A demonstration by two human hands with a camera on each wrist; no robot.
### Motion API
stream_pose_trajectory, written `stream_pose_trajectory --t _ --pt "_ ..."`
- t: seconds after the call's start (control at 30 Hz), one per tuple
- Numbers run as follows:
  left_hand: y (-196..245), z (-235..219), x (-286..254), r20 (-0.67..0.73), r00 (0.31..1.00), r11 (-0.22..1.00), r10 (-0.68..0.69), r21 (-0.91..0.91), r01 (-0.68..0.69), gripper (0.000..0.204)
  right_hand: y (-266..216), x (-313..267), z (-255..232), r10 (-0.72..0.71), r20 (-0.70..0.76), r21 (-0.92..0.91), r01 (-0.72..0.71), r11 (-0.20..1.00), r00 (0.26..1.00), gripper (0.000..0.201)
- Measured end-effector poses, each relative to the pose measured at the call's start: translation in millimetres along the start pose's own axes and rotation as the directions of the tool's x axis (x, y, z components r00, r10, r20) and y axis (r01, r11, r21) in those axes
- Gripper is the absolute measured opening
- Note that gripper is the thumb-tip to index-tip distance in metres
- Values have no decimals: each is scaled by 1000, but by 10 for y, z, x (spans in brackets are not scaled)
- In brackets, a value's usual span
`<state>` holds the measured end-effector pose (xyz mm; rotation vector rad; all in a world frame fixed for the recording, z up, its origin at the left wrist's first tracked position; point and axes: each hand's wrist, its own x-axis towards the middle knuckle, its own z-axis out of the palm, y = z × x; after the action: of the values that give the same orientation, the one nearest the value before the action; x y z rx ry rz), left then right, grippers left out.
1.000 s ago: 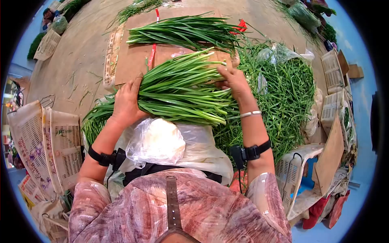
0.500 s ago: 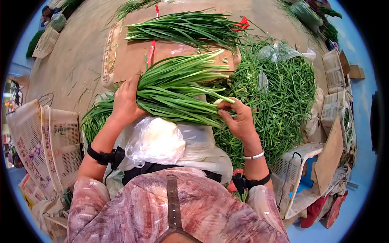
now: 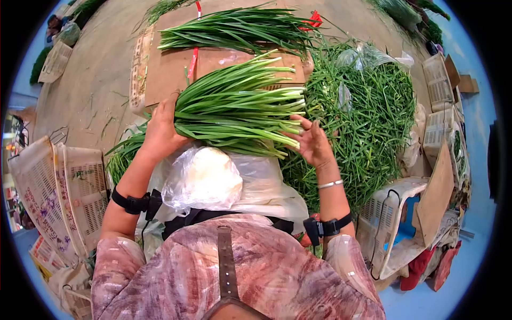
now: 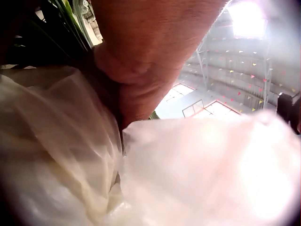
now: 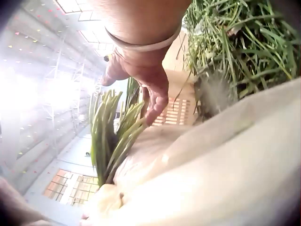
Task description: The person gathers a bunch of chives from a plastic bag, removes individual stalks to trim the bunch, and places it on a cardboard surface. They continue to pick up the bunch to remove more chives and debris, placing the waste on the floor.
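Observation:
A thick bunch of garlic chives [image 3: 234, 106] lies across my lap side, leaf ends left and pale stem ends right. My left hand [image 3: 161, 130] grips it at the leafy end; in the left wrist view the wrist [image 4: 146, 61] hides most of the fingers. At the stem ends is my right hand [image 3: 316, 145], fingers loosely spread and touching the lowest stems. The right wrist view shows its relaxed fingers [image 5: 157, 101] beside the upright stem tips [image 5: 110, 122]. Under the bunch sits a clear plastic bag [image 3: 205, 178] with something whitish inside.
Another bunch of chives [image 3: 234, 29] lies on a cardboard sheet [image 3: 218, 57] over a crate, with red ties [image 3: 193, 64] nearby. A large heap of loose leaves [image 3: 368, 122] stands at the right. White plastic crates [image 3: 80, 197] flank the left; another crate [image 3: 376, 229] stands right.
My right hand went from the upper stem ends down to the lower ones, pinched some stems there, then loosened its fingers. The left hand keeps its hold on the bunch.

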<state>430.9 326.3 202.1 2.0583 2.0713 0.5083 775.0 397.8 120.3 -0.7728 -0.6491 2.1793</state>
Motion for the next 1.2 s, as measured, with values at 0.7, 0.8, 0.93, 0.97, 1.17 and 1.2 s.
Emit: stream_pose_trajectory --t 0.7,0.8,0.93,0.97,1.17,1.2 --pt "-2 -52 41 52 997 998 -50 30 49 91 -181 -154 591 -252 -85 -709 119 695 964 16" --pt "-4 -67 24 47 999 994 -28 110 22 86 -355 -173 519 -159 -83 -894 -3 448 984 16" --pt "23 -87 -37 -42 998 983 55 176 -46 79 -711 -238 916 -430 220 -963 125 -238 876 31" --pt "27 -95 -51 -63 995 976 78 210 -63 79 -767 -218 1101 -388 287 -948 200 -249 876 41" --pt "51 -245 -36 -71 988 979 139 161 -126 90 -325 533 2095 26 717 -642 674 -364 697 80" --pt "51 -262 -28 -32 988 981 149 130 -143 96 -239 650 2182 93 704 -632 681 -370 704 90"
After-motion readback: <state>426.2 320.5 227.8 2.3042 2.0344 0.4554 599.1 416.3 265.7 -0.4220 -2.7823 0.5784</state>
